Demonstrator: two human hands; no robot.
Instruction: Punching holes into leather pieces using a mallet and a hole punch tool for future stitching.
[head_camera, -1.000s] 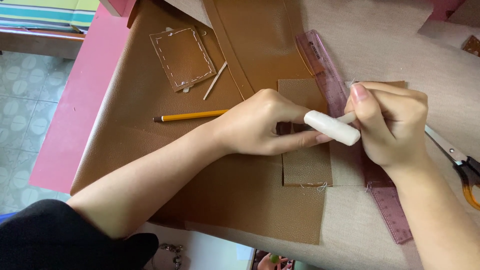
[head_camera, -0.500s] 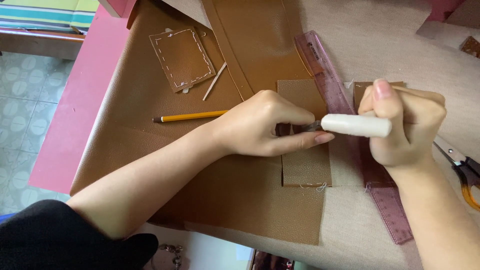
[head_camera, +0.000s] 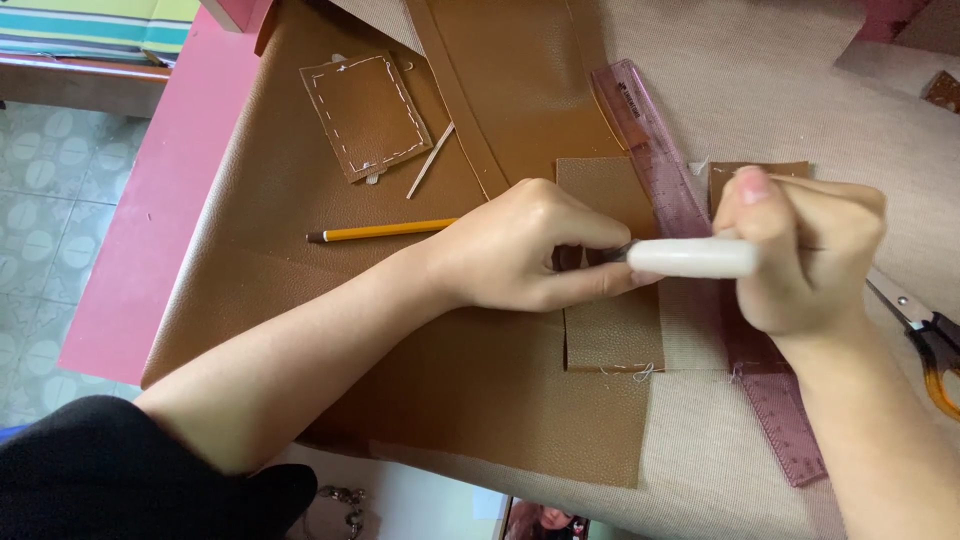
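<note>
A large brown leather sheet (head_camera: 300, 300) is spread over the table. On it, a small leather strip (head_camera: 610, 330) is pinned flat by the curled left hand (head_camera: 520, 250). A white-handled tool (head_camera: 690, 258) is gripped in the closed right hand (head_camera: 800, 250) (tip at the strip), over a pink ruler (head_camera: 650, 150).

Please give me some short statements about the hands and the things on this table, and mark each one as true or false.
1. The right hand holds a white-handled tool. True.
2. The left hand holds the yellow pencil. False: the pencil lies free on the brown leather sheet.
3. The pink ruler lies on the floor. False: it lies on the table.
4. The scissors lie near the right forearm. True.
</note>
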